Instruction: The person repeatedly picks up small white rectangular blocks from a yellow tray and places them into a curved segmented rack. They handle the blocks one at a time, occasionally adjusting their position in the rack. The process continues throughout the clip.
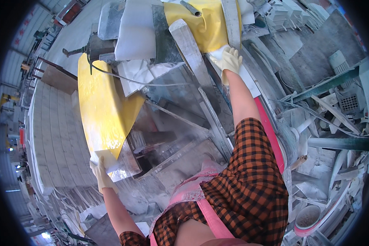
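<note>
My left hand (100, 172), in a cream rubber glove, is closed on the edge of a small flat white piece (109, 159). That piece lies at the near end of a long yellow sheet (96, 102), which drapes over a support on the left. Reaching far forward, my right hand (229, 62) wears a matching glove and grips another flat white piece (217, 52). Beside its fingertips hangs a second yellow sheet (211, 28), between two worn grey boards. The gloved fingers partly cover both white pieces.
Stacked long grey slabs (55, 135) stand at the left. A cable (151, 83) crosses between the two supports. A pink-red strip (270, 131) runs by my right arm. Scrap pieces, a green beam (336, 143) and a round bucket (308, 217) lie at the right.
</note>
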Tool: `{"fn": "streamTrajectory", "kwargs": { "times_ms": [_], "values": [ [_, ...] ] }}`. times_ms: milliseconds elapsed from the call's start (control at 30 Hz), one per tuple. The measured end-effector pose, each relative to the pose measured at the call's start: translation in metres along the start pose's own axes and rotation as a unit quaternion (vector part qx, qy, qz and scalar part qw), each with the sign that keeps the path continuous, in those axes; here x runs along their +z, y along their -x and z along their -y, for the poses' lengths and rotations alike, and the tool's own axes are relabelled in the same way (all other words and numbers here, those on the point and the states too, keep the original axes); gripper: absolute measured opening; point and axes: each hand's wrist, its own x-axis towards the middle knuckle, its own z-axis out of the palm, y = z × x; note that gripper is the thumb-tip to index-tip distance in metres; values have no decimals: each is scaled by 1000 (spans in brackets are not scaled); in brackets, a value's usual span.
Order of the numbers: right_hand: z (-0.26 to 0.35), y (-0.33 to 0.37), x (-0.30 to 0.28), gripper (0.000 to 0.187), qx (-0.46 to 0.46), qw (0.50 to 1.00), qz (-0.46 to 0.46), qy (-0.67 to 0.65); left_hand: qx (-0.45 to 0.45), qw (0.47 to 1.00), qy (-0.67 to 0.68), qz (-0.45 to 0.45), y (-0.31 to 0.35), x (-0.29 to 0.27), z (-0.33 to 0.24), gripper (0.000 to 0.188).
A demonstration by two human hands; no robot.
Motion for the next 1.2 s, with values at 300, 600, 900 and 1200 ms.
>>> {"fn": "streamTrajectory", "kwargs": {
  "times_ms": [300,600,900,1200],
  "values": [
    [-7,-13,2,75,-50,998,-12,22,-14,1000,-7,-21,3,2,-2,93],
    [-11,3,-36,64,-77,995,52,45,-16,999,22,-18,4,3,-1,90],
    [-8,-10,-14,72,-59,998,-31,11,-6,999,38,-11,10,3,-4,89],
    [-20,-7,-2,77,-86,996,-10,23,-14,1000,16,-7,9,2,-7,91]
  ]
}}
